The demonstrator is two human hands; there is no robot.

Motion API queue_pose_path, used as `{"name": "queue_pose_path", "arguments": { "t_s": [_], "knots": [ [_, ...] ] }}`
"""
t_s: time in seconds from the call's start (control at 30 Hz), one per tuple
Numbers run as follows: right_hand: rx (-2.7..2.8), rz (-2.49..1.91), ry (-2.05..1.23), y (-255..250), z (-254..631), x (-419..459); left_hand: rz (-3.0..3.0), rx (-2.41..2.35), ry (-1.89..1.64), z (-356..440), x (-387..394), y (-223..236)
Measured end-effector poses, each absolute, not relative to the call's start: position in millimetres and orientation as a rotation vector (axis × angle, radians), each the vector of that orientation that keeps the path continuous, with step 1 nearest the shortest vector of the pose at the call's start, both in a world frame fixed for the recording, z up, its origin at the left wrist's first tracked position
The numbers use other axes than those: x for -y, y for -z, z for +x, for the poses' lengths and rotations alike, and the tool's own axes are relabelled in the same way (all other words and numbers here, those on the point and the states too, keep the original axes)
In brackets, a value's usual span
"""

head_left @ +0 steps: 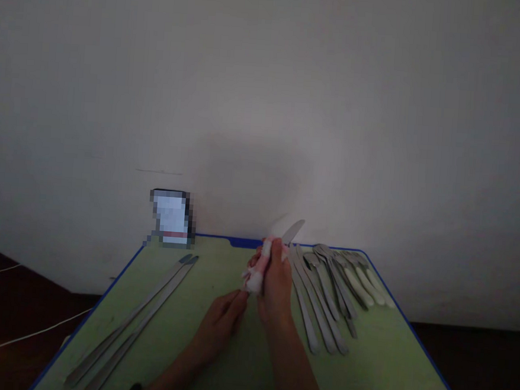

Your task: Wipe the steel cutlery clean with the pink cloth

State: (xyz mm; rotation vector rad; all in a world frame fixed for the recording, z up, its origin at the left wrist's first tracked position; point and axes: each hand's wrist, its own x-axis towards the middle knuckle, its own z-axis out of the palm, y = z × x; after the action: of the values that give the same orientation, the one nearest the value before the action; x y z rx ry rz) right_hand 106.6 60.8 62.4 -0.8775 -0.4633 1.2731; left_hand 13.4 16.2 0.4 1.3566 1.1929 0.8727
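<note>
Above the middle of the table a table knife (294,230) is held slanted, its blade pointing up and away to the right. My right hand (278,282) is closed around a pink-and-white cloth (257,275), which wraps the knife's middle and hides it. Lower and to the left, my left hand (221,320) pinches the handle end, mostly covered by the fingers. Just right of my right hand lie several more knives (310,305), close together.
Spoons (329,283) and forks with pale handles (365,279) lie at the right of the green table (390,370). Two long knives (135,323) lie at the left. A lit phone (172,215) leans against the wall (266,100) at the back left.
</note>
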Motion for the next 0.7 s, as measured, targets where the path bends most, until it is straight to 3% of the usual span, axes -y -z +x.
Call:
{"name": "queue_pose_path", "arguments": {
  "t_s": [0.37,0.57,0.7],
  "knots": [
    [0.349,-0.721,-1.114,-74,152,-71,1.456,-1.146,-0.696,11,-13,1],
    [0.508,-0.854,-1.368,-58,114,-66,1.244,-1.194,-0.824,13,-16,5],
    [0.578,-0.915,-1.359,-57,117,-65,1.243,-1.200,-0.825,14,-17,5]
  ]
}}
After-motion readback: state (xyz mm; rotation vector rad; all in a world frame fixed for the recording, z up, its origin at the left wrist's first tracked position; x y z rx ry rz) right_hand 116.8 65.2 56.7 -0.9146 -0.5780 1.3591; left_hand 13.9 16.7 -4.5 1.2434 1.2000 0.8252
